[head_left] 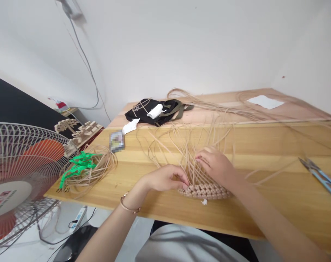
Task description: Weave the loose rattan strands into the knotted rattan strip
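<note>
A piece of tan weaving point(209, 191) with a knotted edge lies near the front of the wooden table. Many loose strands point(191, 160) fan out from it toward the back. My left hand point(168, 178), with a bracelet on the wrist, pinches at the left end of the woven edge; it seems to grip a strand there, partly hidden by the fingertips. Above the strands, my right hand point(216, 163) is closed in a pinch, thumb and forefinger together at a strand. The palm hides part of the right side of the weaving.
Scissors point(319, 178) lie at the right. A coil of strands point(102, 167) with green ties point(80, 163) sits at the left, beside a fan point(26, 182). Behind are a black bag point(151, 111), white paper point(266, 102) and long strands point(217, 105). A small white scrap point(204, 202) lies in front.
</note>
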Action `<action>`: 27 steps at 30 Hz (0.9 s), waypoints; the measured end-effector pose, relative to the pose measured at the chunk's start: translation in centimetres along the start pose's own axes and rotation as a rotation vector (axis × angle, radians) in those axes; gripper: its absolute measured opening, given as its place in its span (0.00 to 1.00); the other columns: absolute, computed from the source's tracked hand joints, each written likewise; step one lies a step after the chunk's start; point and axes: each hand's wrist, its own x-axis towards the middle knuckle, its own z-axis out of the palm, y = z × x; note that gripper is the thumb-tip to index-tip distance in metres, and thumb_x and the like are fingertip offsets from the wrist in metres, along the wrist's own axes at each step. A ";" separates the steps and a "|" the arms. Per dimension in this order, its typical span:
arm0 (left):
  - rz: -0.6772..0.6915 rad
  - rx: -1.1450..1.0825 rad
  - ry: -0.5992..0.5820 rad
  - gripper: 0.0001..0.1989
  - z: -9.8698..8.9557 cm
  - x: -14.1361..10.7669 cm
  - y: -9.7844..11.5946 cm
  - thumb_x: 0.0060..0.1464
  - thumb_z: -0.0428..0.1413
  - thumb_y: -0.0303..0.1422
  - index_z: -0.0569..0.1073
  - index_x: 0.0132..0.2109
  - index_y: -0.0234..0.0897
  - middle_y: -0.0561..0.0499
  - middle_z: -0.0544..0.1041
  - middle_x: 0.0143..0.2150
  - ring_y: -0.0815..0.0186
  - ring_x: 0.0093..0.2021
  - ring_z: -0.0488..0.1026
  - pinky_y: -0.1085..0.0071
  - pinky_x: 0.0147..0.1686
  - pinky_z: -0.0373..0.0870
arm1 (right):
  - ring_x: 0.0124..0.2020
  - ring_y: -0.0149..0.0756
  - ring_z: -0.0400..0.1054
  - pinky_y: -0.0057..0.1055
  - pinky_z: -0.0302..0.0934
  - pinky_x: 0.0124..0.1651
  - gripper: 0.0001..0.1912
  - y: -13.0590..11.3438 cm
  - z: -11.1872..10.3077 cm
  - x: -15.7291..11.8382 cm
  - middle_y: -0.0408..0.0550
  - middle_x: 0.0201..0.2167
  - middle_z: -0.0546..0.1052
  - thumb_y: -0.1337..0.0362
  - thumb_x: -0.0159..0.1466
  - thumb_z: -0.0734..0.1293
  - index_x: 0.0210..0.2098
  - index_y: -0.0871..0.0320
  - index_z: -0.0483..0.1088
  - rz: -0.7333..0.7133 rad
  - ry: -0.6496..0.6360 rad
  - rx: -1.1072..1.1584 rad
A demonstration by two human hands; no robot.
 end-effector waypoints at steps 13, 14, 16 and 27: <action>-0.031 -0.157 -0.001 0.10 -0.6 0.9 -1.4 0.47 0.63 0.35 0.73 0.30 0.32 0.54 0.73 0.27 0.71 0.29 0.68 0.75 0.31 0.64 | 0.41 0.40 0.70 0.36 0.60 0.43 0.11 -4.2 -1.3 -1.3 0.47 0.39 0.78 0.63 0.66 0.58 0.39 0.55 0.72 0.164 -0.271 0.351; -0.028 -0.181 -0.008 0.11 -0.6 0.9 -1.6 0.47 0.63 0.37 0.73 0.30 0.32 0.54 0.73 0.27 0.71 0.29 0.67 0.75 0.31 0.64 | 0.39 0.38 0.71 0.34 0.61 0.40 0.10 -4.4 -1.4 -1.4 0.45 0.38 0.79 0.62 0.66 0.59 0.40 0.54 0.71 0.208 -0.308 0.394; -0.022 -0.223 -0.022 0.14 -0.5 1.0 -1.8 0.46 0.63 0.40 0.72 0.30 0.32 0.54 0.72 0.27 0.71 0.28 0.67 0.75 0.30 0.63 | 0.33 0.35 0.72 0.30 0.62 0.35 0.08 -4.7 -1.5 -1.4 0.44 0.36 0.80 0.62 0.65 0.61 0.41 0.54 0.69 0.289 -0.371 0.475; 0.006 -0.356 -0.031 0.20 -0.2 1.2 -2.6 0.46 0.63 0.47 0.70 0.31 0.33 0.56 0.68 0.27 0.74 0.27 0.62 0.76 0.28 0.59 | 0.27 0.32 0.66 0.27 0.57 0.31 0.19 -4.6 -1.0 -0.7 0.41 0.28 0.78 0.60 0.60 0.67 0.49 0.57 0.63 0.476 -0.493 0.688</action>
